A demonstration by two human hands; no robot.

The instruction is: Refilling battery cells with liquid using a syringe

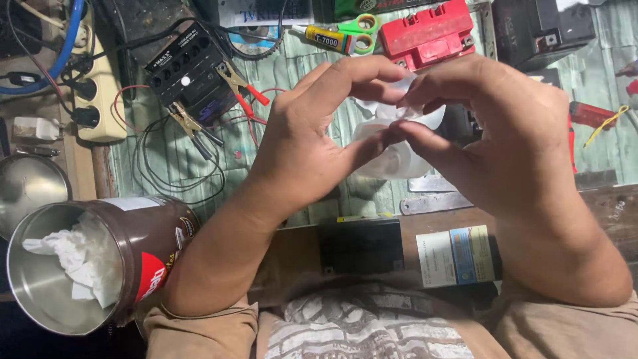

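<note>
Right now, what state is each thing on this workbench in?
Left hand: pinching the white tissue.
Right hand: pinching it too.
White crumpled tissue: held above the bench.
Brown metal can: lidless, tipped, tissue inside.
Green-handled scissors: closed, lying flat.
Red rectangular battery: no clips attached.

Brown tin (143,246) (tissue-stuffed), red battery (428,32), green scissors (362,32), perhaps charger (189,73).
</note>
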